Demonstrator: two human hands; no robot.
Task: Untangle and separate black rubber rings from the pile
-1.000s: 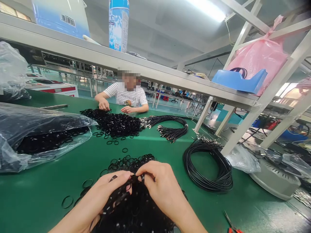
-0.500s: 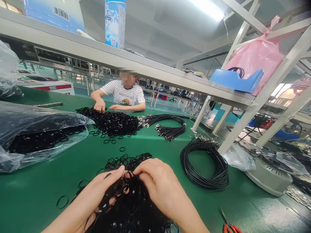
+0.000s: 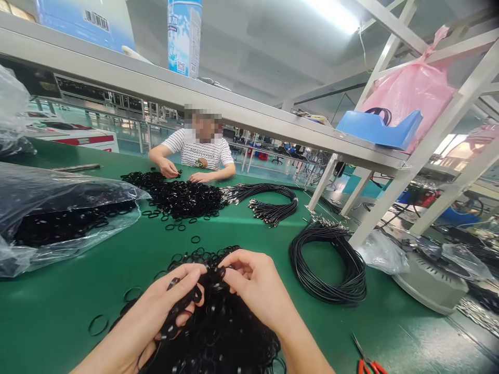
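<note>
My left hand (image 3: 156,311) is closed around a bunch of black rubber rings (image 3: 183,306) threaded over its fingers. My right hand (image 3: 255,288) pinches one black ring at its fingertips, right against the left hand's fingertips. Both hands hover over a heap of black rings (image 3: 218,332) at the near edge of the green table (image 3: 70,291). More loose rings lie scattered just beyond the hands and to the left.
A coil of black cable (image 3: 331,265) lies to the right. A clear bag of rings (image 3: 58,218) sits at left. Across the table a person in a striped shirt (image 3: 198,153) handles another ring pile (image 3: 179,197). Red-handled scissors (image 3: 366,361) lie at bottom right. A shelf frame post (image 3: 390,176) stands right.
My right hand's fingers have lifted and opened slightly at the tips while still pinching a ring. The person opposite raised one hand off their pile.
</note>
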